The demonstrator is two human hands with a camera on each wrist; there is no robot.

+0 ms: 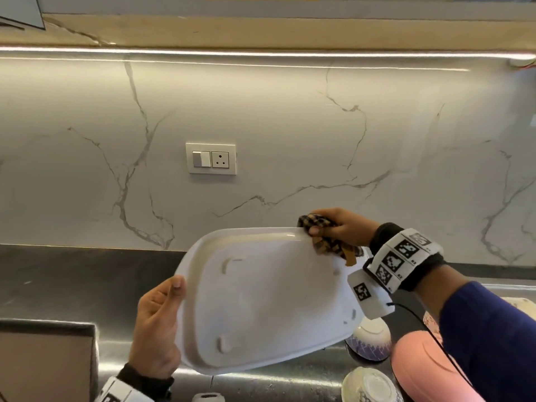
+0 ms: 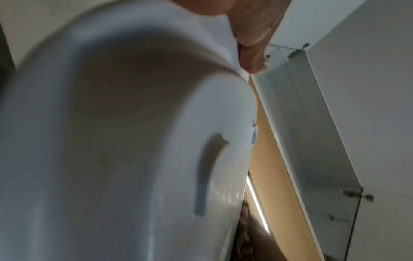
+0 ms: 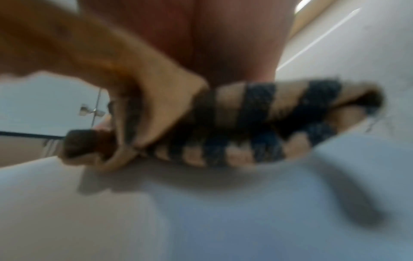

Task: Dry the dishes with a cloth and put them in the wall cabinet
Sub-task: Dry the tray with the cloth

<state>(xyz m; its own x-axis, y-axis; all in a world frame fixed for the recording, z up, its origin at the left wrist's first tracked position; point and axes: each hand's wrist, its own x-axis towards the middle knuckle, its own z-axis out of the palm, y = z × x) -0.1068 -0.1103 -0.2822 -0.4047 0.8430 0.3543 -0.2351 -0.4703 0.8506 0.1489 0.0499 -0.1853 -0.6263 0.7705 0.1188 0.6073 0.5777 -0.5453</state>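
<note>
A white rectangular tray [image 1: 269,300] is held up over the counter with its underside and small feet facing me. My left hand [image 1: 158,323] grips its left edge, thumb over the rim. My right hand [image 1: 339,226] holds a bunched brown-and-black checked cloth [image 1: 324,235] against the tray's top right corner. The left wrist view is filled by the tray's underside [image 2: 111,141], with my thumb [image 2: 252,44] on its rim. In the blurred right wrist view the cloth [image 3: 257,127] lies pressed on the tray [image 3: 201,211] under my fingers.
Below the tray on the steel counter [image 1: 58,280] stand upturned patterned bowls [image 1: 368,338] [image 1: 371,384] and a pink dish [image 1: 420,369]. A switch and socket plate [image 1: 211,158] sits on the marble wall. A box [image 1: 43,364] is at lower left. The wall cabinet's underside [image 1: 261,30] runs overhead.
</note>
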